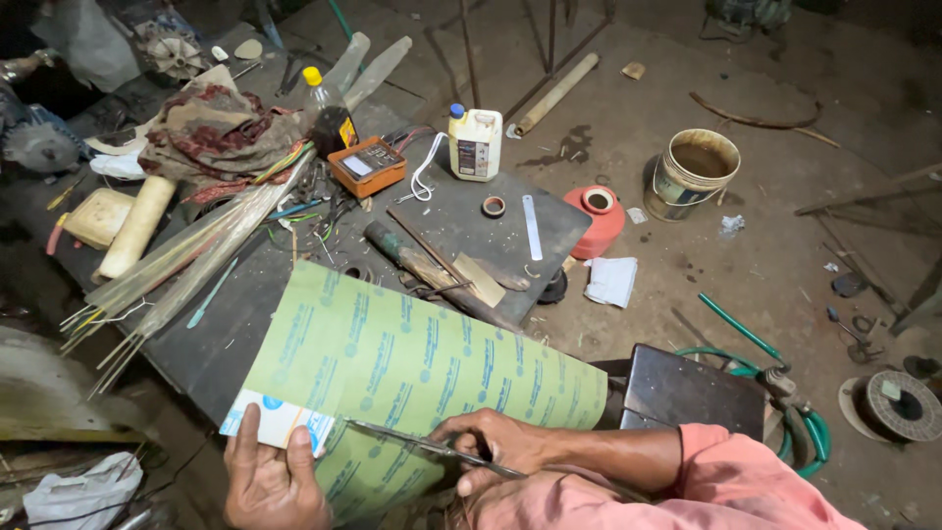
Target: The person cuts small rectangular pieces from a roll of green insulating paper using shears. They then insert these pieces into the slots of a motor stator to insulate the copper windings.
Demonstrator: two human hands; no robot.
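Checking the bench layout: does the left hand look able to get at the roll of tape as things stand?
Probably not readily: the left hand grips the green sheet's near edge, and the roll of tape lies far across the bench beyond that sheet, with a dark bar between.

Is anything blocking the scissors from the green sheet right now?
Nothing visible. The scissors in the right hand already lie on the green sheet, and the left hand holds the sheet's near corner, clear of the blades.

A printed sheet [412, 373] lies across the workbench [226, 344] near edge, scissors [422, 447] on it; a jug [475, 143] stands behind, a bucket [693, 173] on the floor right.
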